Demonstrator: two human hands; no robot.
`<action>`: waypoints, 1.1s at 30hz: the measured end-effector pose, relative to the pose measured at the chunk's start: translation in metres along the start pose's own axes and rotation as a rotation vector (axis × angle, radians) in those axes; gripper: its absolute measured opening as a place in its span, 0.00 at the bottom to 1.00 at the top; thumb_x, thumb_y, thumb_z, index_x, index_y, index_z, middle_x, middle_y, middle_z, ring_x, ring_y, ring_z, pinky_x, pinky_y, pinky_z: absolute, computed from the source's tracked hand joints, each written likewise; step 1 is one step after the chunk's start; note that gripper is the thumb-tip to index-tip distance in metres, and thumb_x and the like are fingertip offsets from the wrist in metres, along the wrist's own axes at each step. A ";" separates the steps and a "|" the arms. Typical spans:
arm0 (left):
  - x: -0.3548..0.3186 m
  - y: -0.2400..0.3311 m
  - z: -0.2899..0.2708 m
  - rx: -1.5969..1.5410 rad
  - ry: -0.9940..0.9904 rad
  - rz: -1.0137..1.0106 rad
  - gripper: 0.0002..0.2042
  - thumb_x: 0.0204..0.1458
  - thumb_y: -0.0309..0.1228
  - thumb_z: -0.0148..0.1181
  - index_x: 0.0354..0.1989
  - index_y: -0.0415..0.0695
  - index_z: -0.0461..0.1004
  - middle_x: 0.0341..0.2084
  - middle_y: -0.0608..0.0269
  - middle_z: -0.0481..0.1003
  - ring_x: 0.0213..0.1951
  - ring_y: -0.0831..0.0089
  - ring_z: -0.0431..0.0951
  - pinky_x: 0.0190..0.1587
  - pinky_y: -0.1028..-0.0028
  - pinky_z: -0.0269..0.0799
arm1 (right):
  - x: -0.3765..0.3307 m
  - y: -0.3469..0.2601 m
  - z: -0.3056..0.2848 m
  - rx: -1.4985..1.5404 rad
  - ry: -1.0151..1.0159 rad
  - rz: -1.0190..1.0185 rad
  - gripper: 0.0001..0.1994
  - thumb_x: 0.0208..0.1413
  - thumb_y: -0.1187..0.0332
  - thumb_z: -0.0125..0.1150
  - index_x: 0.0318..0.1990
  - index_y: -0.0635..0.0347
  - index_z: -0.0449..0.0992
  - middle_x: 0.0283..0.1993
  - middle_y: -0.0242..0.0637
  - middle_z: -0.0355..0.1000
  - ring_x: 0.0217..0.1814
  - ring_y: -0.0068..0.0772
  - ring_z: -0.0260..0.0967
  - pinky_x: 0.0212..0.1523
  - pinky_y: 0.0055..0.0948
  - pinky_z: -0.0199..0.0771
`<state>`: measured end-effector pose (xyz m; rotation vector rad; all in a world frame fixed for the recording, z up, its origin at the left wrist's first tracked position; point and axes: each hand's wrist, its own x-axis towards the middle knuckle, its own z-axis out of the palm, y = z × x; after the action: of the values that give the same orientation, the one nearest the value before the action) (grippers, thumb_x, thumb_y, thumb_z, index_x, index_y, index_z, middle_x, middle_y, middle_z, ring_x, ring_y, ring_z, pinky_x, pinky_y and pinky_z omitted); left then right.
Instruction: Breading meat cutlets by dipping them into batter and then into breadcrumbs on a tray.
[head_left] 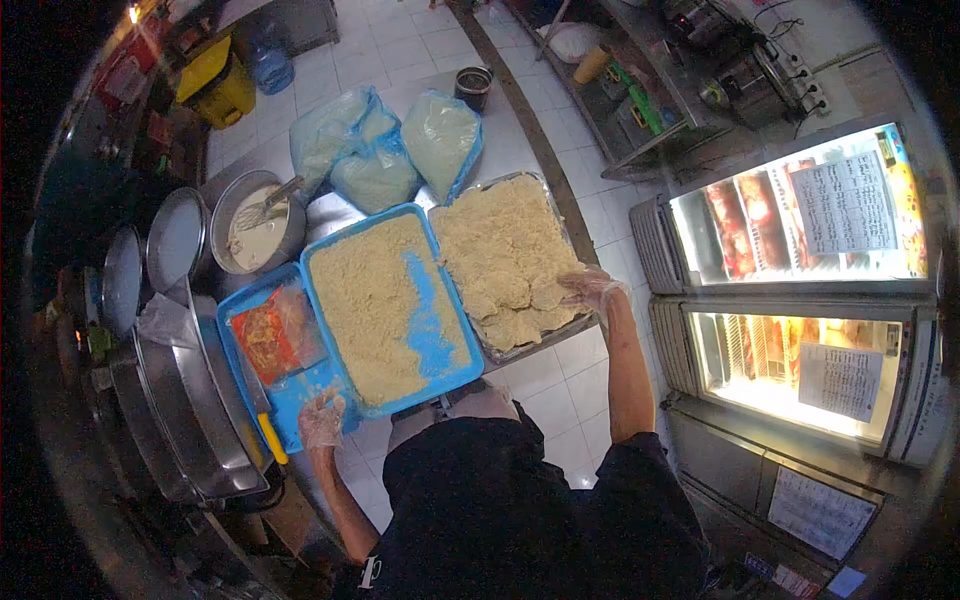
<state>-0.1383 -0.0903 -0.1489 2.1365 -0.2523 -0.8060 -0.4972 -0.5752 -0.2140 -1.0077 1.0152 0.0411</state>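
Note:
My right hand (592, 288), in a clear plastic glove, reaches over the right side of a metal tray (548, 343). Its fingers stretch out onto crumb-coated flat pieces (500, 250) layered across that tray. On the left, my gloved left hand (322, 418) hovers at the near edge of a blue tray (300, 398), its fingers loosely apart and nothing visible in them. That tray holds an orange-red food piece or packet (265, 340) and a pale pinkish piece beside it. Between the hands lies a larger blue tray (425, 340) of pale crumbs, its bottom partly bared.
A metal bowl (240, 262) of cream-coloured batter holds a whisk (278, 200). Blue-tinted bags (375, 165) of crumbs stand behind the trays. A yellow-handled knife (271, 436) lies along the left tray's edge. Lit glass-front fridges (790, 380) are at right, steel pans (185, 400) at left.

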 end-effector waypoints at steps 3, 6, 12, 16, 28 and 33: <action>-0.014 0.024 0.004 0.092 0.025 -0.128 0.15 0.44 0.26 0.62 0.43 0.37 0.74 0.36 0.60 0.76 0.37 0.74 0.74 0.37 0.77 0.70 | -0.022 -0.032 0.033 -0.111 -0.019 -0.215 0.23 0.50 0.58 0.60 0.52 0.59 0.68 0.52 0.46 0.68 0.52 0.35 0.68 0.54 0.37 0.68; -0.015 0.008 0.004 -0.195 0.002 -0.181 0.15 0.44 0.27 0.62 0.42 0.38 0.74 0.37 0.61 0.76 0.38 0.73 0.74 0.39 0.76 0.69 | -0.020 -0.056 0.045 -0.361 0.278 0.202 0.22 0.45 0.65 0.65 0.46 0.68 0.68 0.39 0.47 0.72 0.33 0.36 0.73 0.39 0.42 0.78; -0.012 0.006 0.010 -0.065 0.044 -0.077 0.15 0.44 0.25 0.62 0.42 0.37 0.74 0.37 0.60 0.76 0.38 0.72 0.74 0.40 0.76 0.69 | -0.035 -0.049 0.036 -0.911 0.398 0.070 0.16 0.42 0.59 0.63 0.34 0.62 0.77 0.30 0.39 0.74 0.27 0.33 0.73 0.32 0.36 0.75; -0.010 0.000 0.005 -0.050 0.101 -0.140 0.15 0.42 0.23 0.62 0.42 0.34 0.74 0.37 0.57 0.76 0.39 0.71 0.74 0.39 0.75 0.70 | -0.049 -0.051 0.045 -1.201 0.563 -0.069 0.14 0.43 0.59 0.57 0.30 0.61 0.77 0.30 0.45 0.75 0.32 0.45 0.73 0.35 0.40 0.73; -0.004 -0.013 -0.023 0.229 0.034 -0.034 0.17 0.44 0.39 0.60 0.40 0.44 0.76 0.38 0.56 0.76 0.40 0.63 0.76 0.46 0.68 0.70 | -0.018 0.001 0.119 -1.532 0.706 -0.066 0.14 0.57 0.64 0.43 0.43 0.59 0.72 0.42 0.42 0.71 0.43 0.38 0.69 0.44 0.34 0.68; -0.010 0.019 -0.036 0.348 0.077 -0.064 0.18 0.45 0.45 0.58 0.40 0.47 0.77 0.40 0.55 0.75 0.43 0.60 0.75 0.49 0.66 0.68 | 0.001 0.031 0.172 -1.985 0.712 0.221 0.23 0.61 0.58 0.35 0.61 0.55 0.58 0.65 0.48 0.51 0.67 0.50 0.47 0.64 0.53 0.40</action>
<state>-0.1219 -0.0757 -0.1139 2.5073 -0.3028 -0.7577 -0.3934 -0.4350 -0.2119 -2.7972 1.6501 1.1205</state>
